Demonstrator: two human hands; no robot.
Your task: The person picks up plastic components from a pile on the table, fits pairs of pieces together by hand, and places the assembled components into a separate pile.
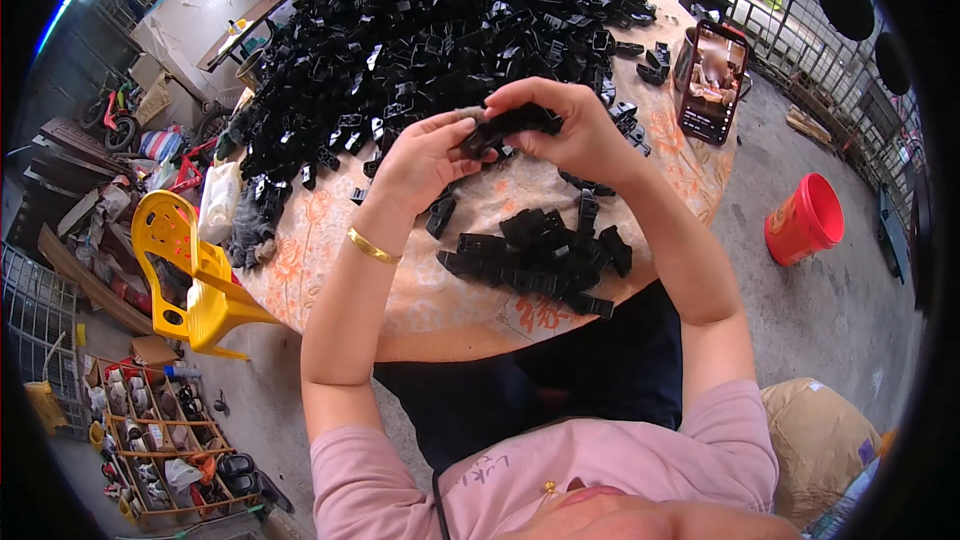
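Observation:
Above the middle of the table, my two hands meet around a black plastic part. My right hand is closed on it, thumb below and fingers curled over the top. The fingers of my left hand pinch a small grey fuzzy tuft against its left end. Part of the black piece is hidden behind my fingers. A large heap of similar black plastic parts covers the far side of the table. Nearer to me, between my forearms, lies a smaller pile of black parts.
A patterned cloth covers the round table. A phone stands upright at its right edge. Grey fluffy fibre hangs at the left edge, beside a yellow chair. On the floor are a red bucket and a shoe rack.

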